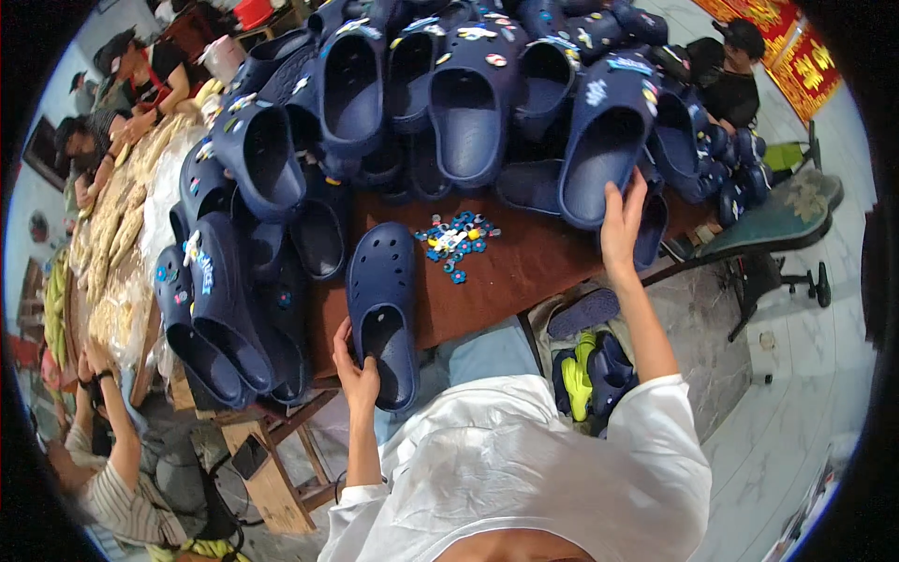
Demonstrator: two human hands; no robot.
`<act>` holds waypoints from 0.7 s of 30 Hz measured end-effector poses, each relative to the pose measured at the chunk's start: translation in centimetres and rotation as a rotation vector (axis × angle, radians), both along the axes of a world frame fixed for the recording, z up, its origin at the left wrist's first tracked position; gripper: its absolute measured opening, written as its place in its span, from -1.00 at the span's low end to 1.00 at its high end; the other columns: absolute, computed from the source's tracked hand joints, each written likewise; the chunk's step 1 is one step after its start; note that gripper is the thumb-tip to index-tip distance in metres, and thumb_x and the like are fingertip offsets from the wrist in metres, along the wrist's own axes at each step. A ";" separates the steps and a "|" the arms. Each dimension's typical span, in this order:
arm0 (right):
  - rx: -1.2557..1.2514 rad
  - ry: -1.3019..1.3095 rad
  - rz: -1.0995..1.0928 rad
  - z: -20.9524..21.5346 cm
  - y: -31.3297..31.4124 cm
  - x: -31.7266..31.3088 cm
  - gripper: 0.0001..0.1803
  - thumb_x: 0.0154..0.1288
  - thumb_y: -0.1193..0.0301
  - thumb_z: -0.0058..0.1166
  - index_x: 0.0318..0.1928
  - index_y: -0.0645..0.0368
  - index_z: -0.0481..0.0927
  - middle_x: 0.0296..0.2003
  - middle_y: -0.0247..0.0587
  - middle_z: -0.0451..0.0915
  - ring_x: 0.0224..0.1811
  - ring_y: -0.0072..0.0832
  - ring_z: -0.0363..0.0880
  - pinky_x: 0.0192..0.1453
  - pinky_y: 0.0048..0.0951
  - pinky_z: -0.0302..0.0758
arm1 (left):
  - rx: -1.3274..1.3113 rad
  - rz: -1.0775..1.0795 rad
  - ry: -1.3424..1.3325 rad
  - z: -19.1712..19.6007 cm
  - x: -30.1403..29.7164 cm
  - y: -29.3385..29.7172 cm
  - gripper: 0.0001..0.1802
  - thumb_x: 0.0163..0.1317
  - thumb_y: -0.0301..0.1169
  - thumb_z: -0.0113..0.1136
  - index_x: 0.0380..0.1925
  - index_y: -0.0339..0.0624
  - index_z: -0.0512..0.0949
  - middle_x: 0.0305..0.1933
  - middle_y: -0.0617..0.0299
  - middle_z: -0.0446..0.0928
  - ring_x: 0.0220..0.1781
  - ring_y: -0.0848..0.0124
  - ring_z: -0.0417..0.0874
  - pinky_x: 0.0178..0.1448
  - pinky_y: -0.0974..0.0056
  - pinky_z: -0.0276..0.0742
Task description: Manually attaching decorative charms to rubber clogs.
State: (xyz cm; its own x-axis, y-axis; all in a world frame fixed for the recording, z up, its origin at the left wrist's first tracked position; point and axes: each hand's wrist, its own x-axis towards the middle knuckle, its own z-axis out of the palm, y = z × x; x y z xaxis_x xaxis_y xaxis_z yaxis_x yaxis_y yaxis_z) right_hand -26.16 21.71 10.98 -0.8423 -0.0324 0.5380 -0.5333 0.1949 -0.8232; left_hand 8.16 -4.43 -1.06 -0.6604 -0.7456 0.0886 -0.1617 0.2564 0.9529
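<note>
My left hand (pixel 357 377) grips the heel end of a plain navy clog (pixel 381 281), its holed toe pointing away from me over the table's near edge. No charms show on this clog. Off to the right, my right hand (pixel 622 223) is closed on the heel of another navy clog (pixel 607 140), which carries white and coloured charms on its upper and leans on the pile. Between the two lies a small heap of shoe charms (pixel 457 239), blue, white and yellow, loose on the brown tabletop (pixel 506 281).
Decorated navy clogs (pixel 468 112) are heaped along the table's far side and at its left end (pixel 229 309). Below the table are more clogs, some lime green (pixel 578 379). A phone (pixel 250 456) rests on a wooden stool. Several people work at the left; another sits at far right.
</note>
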 end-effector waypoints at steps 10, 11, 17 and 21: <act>-0.281 0.028 -0.331 -0.1 5.1 0.3 -0.39 0.53 0.42 -0.17 0.44 0.32 -0.05 0.33 0.09 0.23 0.35 -0.24 0.23 0.47 -0.30 0.07 | 0.061 -0.044 0.119 -1.2 0.5 -0.4 -0.17 -0.10 -0.79 -0.11 0.34 -0.28 0.28 0.33 0.00 0.33 0.41 0.19 0.32 0.51 0.20 0.09; -0.298 0.024 -0.394 -0.2 7.1 0.0 -0.37 0.52 0.40 -0.15 0.45 0.36 -0.03 0.35 0.10 0.24 0.37 -0.25 0.23 0.48 -0.32 0.06 | 0.075 -0.037 0.118 -1.2 0.4 -0.4 -0.16 -0.10 -0.79 -0.11 0.34 -0.28 0.28 0.32 0.01 0.34 0.41 0.20 0.32 0.51 0.20 0.09; 0.021 0.081 -0.597 -6.9 22.9 -3.4 -0.47 0.51 0.44 -0.11 0.41 0.32 0.22 0.34 0.02 0.36 0.40 -0.23 0.30 0.48 -0.31 0.14 | 0.102 -0.020 0.091 -1.2 0.1 -0.4 -0.17 -0.08 -0.79 -0.12 0.36 -0.25 0.27 0.30 0.01 0.36 0.40 0.22 0.35 0.49 0.23 0.11; 0.175 -0.018 -0.612 -13.9 31.0 -5.3 -0.51 0.50 0.45 -0.10 0.38 0.28 0.32 0.32 -0.01 0.42 0.36 -0.27 0.38 0.45 -0.34 0.21 | 0.121 -0.008 0.078 -0.7 0.3 -0.3 -0.17 -0.06 -0.78 -0.13 0.36 -0.23 0.27 0.30 0.01 0.37 0.39 0.22 0.36 0.48 0.24 0.12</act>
